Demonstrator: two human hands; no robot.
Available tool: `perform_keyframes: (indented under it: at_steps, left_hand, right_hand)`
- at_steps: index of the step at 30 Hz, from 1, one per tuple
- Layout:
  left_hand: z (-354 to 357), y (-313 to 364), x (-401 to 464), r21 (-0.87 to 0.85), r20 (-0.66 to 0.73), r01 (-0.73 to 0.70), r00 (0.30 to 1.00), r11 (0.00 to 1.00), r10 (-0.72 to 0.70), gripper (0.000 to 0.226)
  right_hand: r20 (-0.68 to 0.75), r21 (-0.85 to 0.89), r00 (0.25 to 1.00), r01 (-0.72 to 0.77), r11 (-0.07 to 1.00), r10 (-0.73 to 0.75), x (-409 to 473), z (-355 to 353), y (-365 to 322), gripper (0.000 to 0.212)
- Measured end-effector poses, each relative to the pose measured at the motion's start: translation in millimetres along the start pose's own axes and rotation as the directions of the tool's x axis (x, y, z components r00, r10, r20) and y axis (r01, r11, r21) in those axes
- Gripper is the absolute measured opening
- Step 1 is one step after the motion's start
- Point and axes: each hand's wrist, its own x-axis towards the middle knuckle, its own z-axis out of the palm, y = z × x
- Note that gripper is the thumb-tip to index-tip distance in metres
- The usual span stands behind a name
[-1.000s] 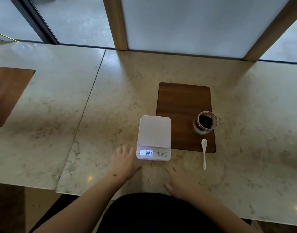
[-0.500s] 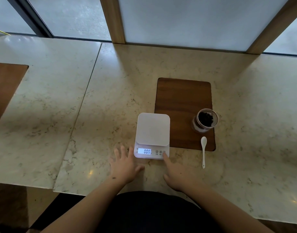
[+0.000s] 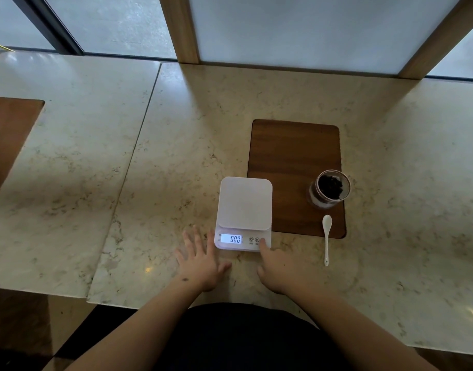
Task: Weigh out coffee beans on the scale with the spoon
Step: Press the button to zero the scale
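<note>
A white digital scale sits on the marble counter with its lit display showing zeros and nothing on its platform. My right hand has its index finger on the rightmost button of the scale, the other fingers curled. My left hand lies flat on the counter with fingers spread, just left of the scale's front corner. A glass jar of dark coffee beans stands open on a wooden mat. A white spoon lies in front of the jar, its bowl on the mat's edge.
The marble counter has a seam to the left, with a second wooden mat at the far left. Wooden window posts rise at the back. The counter's front edge runs close to my body.
My right index finger has moved forward onto the scale's rightmost button. The display went from 001 to zeros. My left hand has stayed flat beside the scale.
</note>
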Motion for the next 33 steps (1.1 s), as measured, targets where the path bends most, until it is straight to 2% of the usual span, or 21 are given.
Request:
perform_keyframes:
  at_steps: [10, 20, 22, 28, 33]
  left_hand:
    - [-0.6, 0.8, 0.1, -0.001, 0.008, 0.012, 1.0, 1.0, -0.012, 0.1]
    - [1.5, -0.2, 1.0, -0.014, 0.006, 0.012, 1.0, 1.0, -0.012, 0.101]
    - [-0.7, 0.4, -0.9, -0.021, 0.009, 0.007, 1.0, 1.0, -0.006, 0.102]
    - [-5.1, -0.4, -5.4, -0.017, 0.005, -0.015, 1.0, 1.0, 0.015, 0.101]
    - [-3.3, -0.4, -4.1, -0.029, 0.004, -0.018, 1.0, 0.999, 0.018, 0.101]
  right_hand:
    - [0.036, 0.073, 0.999, 0.011, 0.997, -0.014, -6.1, -3.6, 5.9, 0.072]
    - [0.121, -0.02, 0.993, 0.001, 1.0, 0.001, 9.6, -23.1, -4.3, 0.072]
    - [0.101, -0.024, 0.995, 0.006, 1.0, -0.004, 10.9, -23.6, -4.0, 0.072]
    - [-0.001, 0.142, 1.0, 0.029, 0.989, -0.029, -16.0, 13.0, 24.3, 0.08]
    - [-0.078, 0.247, 0.989, -0.099, 0.964, 0.122, -25.9, 17.4, 61.3, 0.061]
